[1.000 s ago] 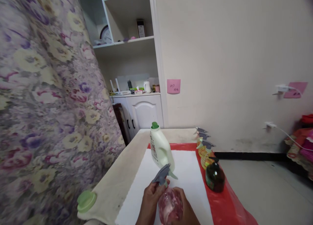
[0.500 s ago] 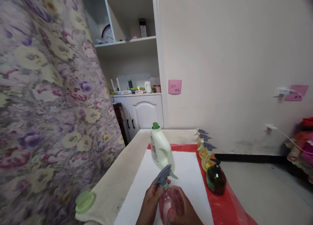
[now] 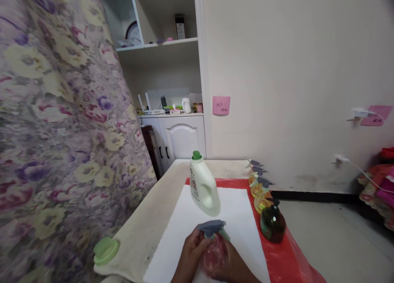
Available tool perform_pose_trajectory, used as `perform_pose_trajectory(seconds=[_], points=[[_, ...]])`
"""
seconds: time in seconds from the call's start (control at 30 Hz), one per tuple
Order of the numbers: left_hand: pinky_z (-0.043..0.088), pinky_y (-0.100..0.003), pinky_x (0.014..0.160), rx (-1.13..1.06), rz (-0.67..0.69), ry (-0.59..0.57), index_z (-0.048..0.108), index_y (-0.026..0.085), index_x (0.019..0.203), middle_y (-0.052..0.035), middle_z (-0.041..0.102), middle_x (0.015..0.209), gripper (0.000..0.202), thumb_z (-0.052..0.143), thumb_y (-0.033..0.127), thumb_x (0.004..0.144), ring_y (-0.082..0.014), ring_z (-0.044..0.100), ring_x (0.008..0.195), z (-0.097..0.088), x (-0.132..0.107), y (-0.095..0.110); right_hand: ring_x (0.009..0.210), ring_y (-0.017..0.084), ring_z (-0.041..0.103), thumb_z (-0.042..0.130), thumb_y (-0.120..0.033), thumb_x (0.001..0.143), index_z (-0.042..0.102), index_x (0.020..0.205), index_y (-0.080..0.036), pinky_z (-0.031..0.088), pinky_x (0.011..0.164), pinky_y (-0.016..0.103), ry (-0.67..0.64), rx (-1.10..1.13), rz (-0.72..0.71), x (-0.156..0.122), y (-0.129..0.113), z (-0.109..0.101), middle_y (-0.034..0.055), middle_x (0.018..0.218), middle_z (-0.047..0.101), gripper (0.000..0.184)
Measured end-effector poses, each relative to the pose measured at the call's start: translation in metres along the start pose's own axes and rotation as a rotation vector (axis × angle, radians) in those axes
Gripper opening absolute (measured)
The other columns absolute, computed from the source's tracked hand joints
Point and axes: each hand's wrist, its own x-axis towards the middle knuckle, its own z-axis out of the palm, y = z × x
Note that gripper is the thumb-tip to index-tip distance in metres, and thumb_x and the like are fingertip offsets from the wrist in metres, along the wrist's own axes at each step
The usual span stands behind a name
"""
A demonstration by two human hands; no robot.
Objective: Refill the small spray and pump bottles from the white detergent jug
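Note:
A pink see-through spray bottle with a grey and pale green trigger head is held near the table's front. Closed at its neck, just under the trigger head, is my left hand. My right hand wraps round the bottle's body from the right; some of its fingers are hidden. Just beyond, a pale green detergent jug without its cap stands upright on the white sheet, its green spout showing. The jug touches neither hand.
To the right, several yellow spray bottles and a dark green pump bottle line the red sheet. A light green cap lies at the table's left corner. Floral curtain hangs left; a wall stands behind.
The spray bottle's trigger head has turned and levelled from its tilt, and sits slightly lower. Both hands have stayed on the bottle. The view has shifted slightly.

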Motion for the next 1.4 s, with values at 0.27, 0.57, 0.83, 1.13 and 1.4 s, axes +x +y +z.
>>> perform_pose_trajectory(seconds=[0.27, 0.57, 0.83, 1.13, 1.4], points=[[0.049, -0.03, 0.084, 0.011, 0.007, 0.096, 0.066, 0.022, 0.098, -0.0023, 0.072, 0.093, 0.028, 0.075, 0.03, 0.073, -0.0219, 0.064, 0.092, 0.012, 0.001, -0.01, 0.113, 0.031, 0.062, 0.073, -0.014, 0.055, 0.046, 0.117, -0.025, 0.05, 0.095, 0.048, -0.079, 0.036, -0.023, 0.003, -0.002, 0.0, 0.0103, 0.118, 0.065, 0.069], [0.041, -0.036, 0.102, 0.126, 0.019, 0.034, 0.062, 0.024, 0.113, -0.0055, 0.067, 0.119, 0.038, 0.068, 0.033, 0.076, -0.0252, 0.058, 0.112, 0.003, -0.004, -0.007, 0.118, 0.028, 0.059, 0.072, -0.01, 0.06, 0.042, 0.121, -0.029, 0.046, 0.101, 0.048, -0.064, -0.087, -0.097, 0.001, -0.012, -0.002, 0.0089, 0.125, 0.061, 0.071], [0.05, -0.034, 0.086, 0.151, 0.088, 0.059, 0.066, 0.022, 0.103, -0.0057, 0.072, 0.102, 0.03, 0.063, 0.04, 0.08, -0.0255, 0.064, 0.095, 0.009, -0.004, -0.005, 0.119, 0.032, 0.056, 0.077, -0.017, 0.052, 0.042, 0.122, -0.026, 0.044, 0.102, 0.05, -0.092, 0.064, -0.038, 0.0, -0.013, 0.0, 0.0116, 0.123, 0.06, 0.079], [0.053, -0.032, 0.083, 0.157, -0.007, 0.191, 0.067, 0.023, 0.108, -0.0061, 0.073, 0.106, 0.04, 0.074, 0.034, 0.07, -0.0245, 0.066, 0.095, 0.011, -0.003, -0.009, 0.11, 0.029, 0.061, 0.072, -0.006, 0.05, 0.042, 0.118, -0.027, 0.047, 0.098, 0.047, -0.085, 0.106, -0.04, 0.002, 0.0, 0.0, 0.008, 0.118, 0.061, 0.077], [0.054, -0.031, 0.082, 0.177, 0.029, 0.161, 0.067, 0.024, 0.112, -0.0045, 0.075, 0.101, 0.041, 0.071, 0.037, 0.074, -0.0239, 0.068, 0.089, 0.004, -0.009, -0.022, 0.125, 0.029, 0.053, 0.071, -0.004, 0.054, 0.037, 0.124, -0.026, 0.044, 0.103, 0.048, -0.088, 0.133, -0.059, 0.002, -0.003, 0.0, 0.0119, 0.13, 0.056, 0.081]])
